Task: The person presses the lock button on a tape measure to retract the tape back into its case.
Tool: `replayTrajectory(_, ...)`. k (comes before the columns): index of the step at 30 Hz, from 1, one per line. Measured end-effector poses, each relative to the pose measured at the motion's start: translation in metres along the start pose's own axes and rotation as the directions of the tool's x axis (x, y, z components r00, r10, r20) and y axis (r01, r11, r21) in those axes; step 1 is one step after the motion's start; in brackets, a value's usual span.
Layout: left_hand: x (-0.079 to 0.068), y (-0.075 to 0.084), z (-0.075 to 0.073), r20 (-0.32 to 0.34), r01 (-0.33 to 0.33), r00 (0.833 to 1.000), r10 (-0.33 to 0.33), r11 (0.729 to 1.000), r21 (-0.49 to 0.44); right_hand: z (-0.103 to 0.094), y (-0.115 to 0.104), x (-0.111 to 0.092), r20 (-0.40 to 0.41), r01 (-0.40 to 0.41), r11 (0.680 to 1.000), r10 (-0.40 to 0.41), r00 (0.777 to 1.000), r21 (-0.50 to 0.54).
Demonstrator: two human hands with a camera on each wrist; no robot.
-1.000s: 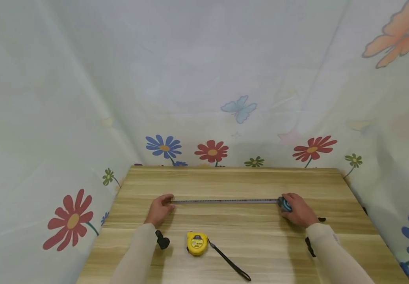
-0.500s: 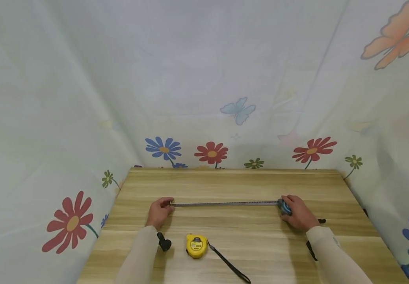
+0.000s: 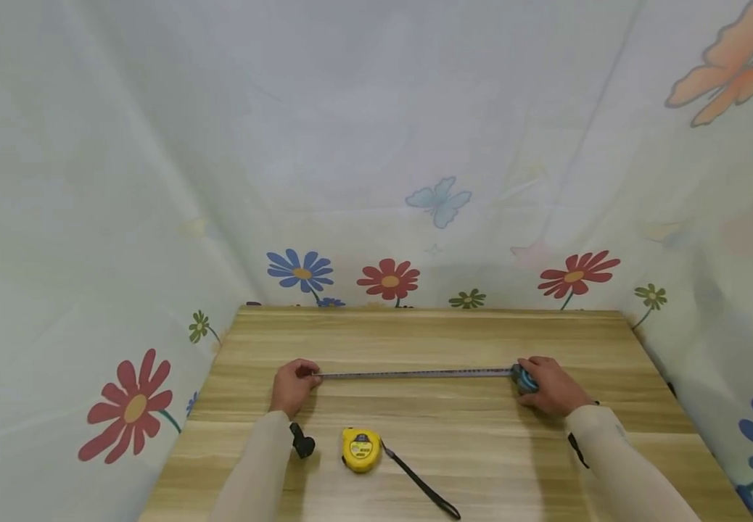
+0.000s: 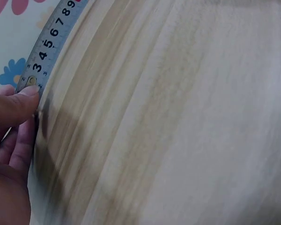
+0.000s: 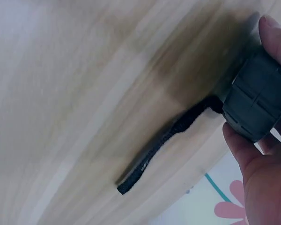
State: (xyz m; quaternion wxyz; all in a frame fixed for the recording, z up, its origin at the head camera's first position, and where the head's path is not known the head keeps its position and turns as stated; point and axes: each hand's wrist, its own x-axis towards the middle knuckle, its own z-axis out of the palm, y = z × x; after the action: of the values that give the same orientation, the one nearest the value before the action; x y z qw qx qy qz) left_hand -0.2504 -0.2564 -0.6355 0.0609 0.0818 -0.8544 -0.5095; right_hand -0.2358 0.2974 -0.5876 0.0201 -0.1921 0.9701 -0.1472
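Note:
A dark grey and blue tape measure (image 3: 524,379) sits in my right hand (image 3: 554,389), whose fingers and thumb grip its case. From it the metal blade (image 3: 416,374) stretches left across the table to my left hand (image 3: 293,386). There the thumb and fingers pinch the blade's end, with the thumb next to the printed 3 in the left wrist view. A black strap (image 5: 168,133) hangs from the case in the right wrist view. Nearer the front lies a yellow tape measure (image 3: 360,449) with a black wrist cord (image 3: 422,481), touched by neither hand.
The wood-grain table (image 3: 429,330) ends at a white cloth backdrop (image 3: 350,181) printed with flowers and butterflies, which also rises on both sides. A small black piece (image 3: 302,441) shows beside the left forearm.
Both hands keep hold of the drawn-out blade, which stays at about the same length. Its left end dips slightly toward the front, and the hands shift only a little.

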Motion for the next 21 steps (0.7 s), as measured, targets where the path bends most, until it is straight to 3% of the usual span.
replayTrajectory(10, 0.004, 0.014, -0.015, 0.077, -0.021, 0.997, 0.021, 1.0, 0.007, -0.032, -0.009, -0.001, 0.027, 0.014, 1.0, -0.014, 1.0, 0.005)
replayTrajectory(15, 0.002, 0.028, -0.032, 0.103, -0.064, 0.992, 0.067, 0.997, -0.04, -0.055, -0.017, -0.002, 0.045, 0.045, 0.999, -0.045, 0.998, -0.019)
replayTrajectory(21, 0.001, 0.044, -0.057, 0.153, -0.092, 0.982, 0.106, 0.991, -0.096, -0.085, -0.026, -0.01, 0.042, 0.044, 0.999, -0.045, 0.998, 0.022)
